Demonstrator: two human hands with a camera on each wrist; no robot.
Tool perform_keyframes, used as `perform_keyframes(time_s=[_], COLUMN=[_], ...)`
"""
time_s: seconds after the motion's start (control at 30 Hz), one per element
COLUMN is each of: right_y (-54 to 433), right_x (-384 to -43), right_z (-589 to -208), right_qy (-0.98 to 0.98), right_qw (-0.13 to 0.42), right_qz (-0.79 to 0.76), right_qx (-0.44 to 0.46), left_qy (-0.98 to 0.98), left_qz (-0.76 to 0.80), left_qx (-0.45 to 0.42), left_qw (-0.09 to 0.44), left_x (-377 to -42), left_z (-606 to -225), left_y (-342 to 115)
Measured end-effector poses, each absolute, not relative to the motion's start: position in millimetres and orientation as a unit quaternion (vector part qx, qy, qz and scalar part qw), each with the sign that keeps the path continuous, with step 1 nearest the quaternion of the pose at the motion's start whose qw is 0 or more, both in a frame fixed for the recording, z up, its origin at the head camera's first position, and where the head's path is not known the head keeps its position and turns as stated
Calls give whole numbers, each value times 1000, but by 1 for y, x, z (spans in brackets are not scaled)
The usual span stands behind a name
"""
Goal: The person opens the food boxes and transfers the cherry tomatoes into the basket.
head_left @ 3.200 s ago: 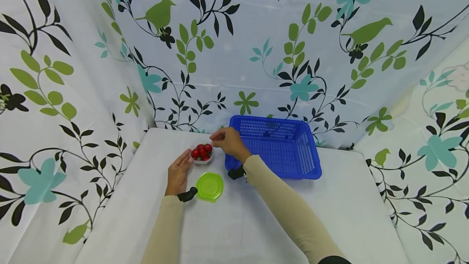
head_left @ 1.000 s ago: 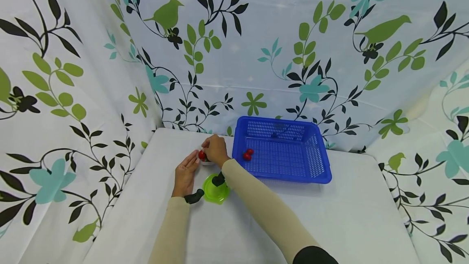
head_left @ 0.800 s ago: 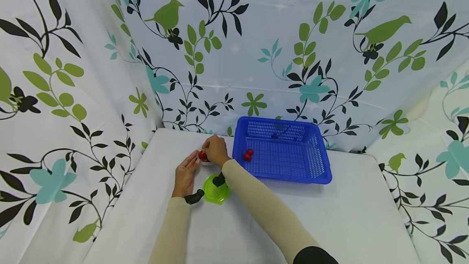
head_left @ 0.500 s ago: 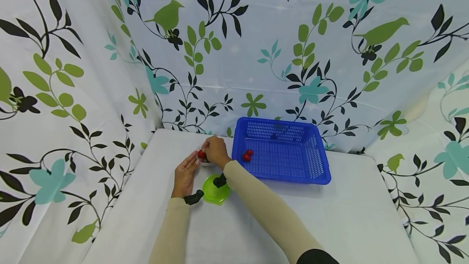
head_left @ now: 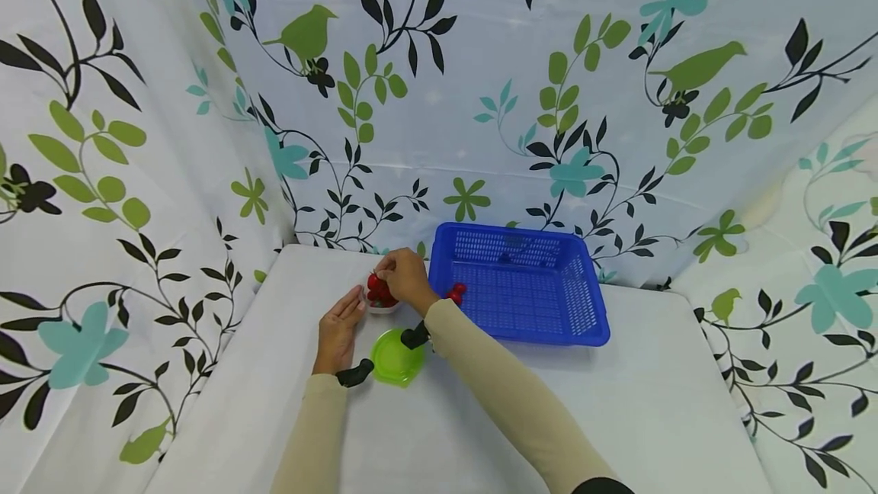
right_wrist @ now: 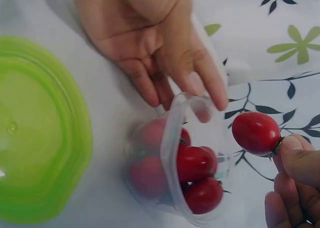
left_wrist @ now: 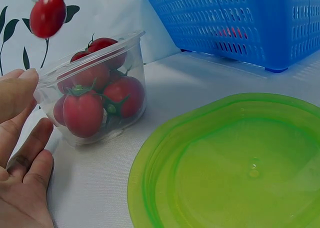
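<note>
By its stem end, my right hand [head_left: 406, 277] pinches a cherry tomato [right_wrist: 256, 133], held up above a small clear plastic container [left_wrist: 141, 63]. Several more cherry tomatoes [left_wrist: 82, 114] fill the container. On the container's left side, my left hand [head_left: 338, 332] touches its rim with thumb and fingertips, the fingers mostly straight. Close in front lies a green plastic lid [head_left: 398, 358], partly under the right wrist's camera in the head view. A blue perforated basket [head_left: 549, 339] stands right of the container, with a few cherry tomatoes [head_left: 456, 293] at its left end, partly hidden by its wall.
A white cloth covers the table [head_left: 494, 418]. Behind it and along both sides hangs a patterned curtain [head_left: 453, 136] with leaves and birds. The basket's back edge is close to the curtain.
Tomatoes now lie in the basket that held none 3.2 seconds ago. My right hand, low over the container half a second ago, has lifted a tomato out. My left hand stays beside the container.
</note>
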State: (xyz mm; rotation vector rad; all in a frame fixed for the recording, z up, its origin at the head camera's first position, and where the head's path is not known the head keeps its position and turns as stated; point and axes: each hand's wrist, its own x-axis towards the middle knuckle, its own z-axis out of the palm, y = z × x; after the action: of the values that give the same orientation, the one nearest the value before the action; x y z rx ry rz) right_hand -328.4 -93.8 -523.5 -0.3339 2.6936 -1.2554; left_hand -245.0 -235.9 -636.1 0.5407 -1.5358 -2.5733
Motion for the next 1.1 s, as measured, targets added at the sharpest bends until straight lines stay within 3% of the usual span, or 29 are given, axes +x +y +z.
perform_keyframes(time_s=[0.7, 1.1], right_y=[-42, -4], right_x=[-336, -342], right_z=[-491, -483], right_qy=[881, 884], right_qw=[5, 14], right_qz=[-452, -454], right_qx=[-139, -111], left_qy=[-513, -513], left_qz=[-838, -840], left_qx=[178, 171], left_qw=[49, 41], left_x=[-245, -245], left_z=[-637, -637], left_y=[-239, -237])
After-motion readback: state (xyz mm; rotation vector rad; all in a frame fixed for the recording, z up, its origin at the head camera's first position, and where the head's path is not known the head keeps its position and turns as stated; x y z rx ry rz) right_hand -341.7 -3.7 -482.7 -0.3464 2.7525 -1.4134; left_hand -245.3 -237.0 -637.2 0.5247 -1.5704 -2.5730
